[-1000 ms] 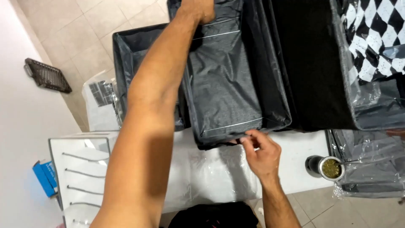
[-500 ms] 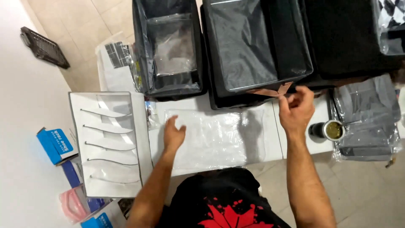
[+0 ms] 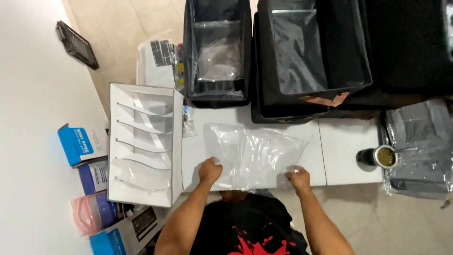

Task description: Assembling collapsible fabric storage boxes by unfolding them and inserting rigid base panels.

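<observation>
A clear plastic bag (image 3: 250, 153) lies flat on the white table (image 3: 344, 146) in front of me. My left hand (image 3: 209, 171) grips its near left corner. My right hand (image 3: 298, 178) grips its near right corner. Both hands sit at the table's front edge. Behind the bag stand two black fabric storage boxes: a narrow one (image 3: 218, 52) with clear plastic inside and a wider one (image 3: 314, 52) lined with grey plastic.
A white compartmented organizer (image 3: 144, 144) stands left of the bag. A cup with green contents (image 3: 383, 156) sits at the table's right end, beside grey plastic-wrapped items (image 3: 420, 146). Blue boxes (image 3: 82, 144) and a pink package (image 3: 92, 212) lie at the left. A dark tablet (image 3: 76, 45) lies on the floor.
My left arm came back from the black box to the bag. My right hand left the box's front edge and dropped to the bag's right corner. Both hands now hold the bag.
</observation>
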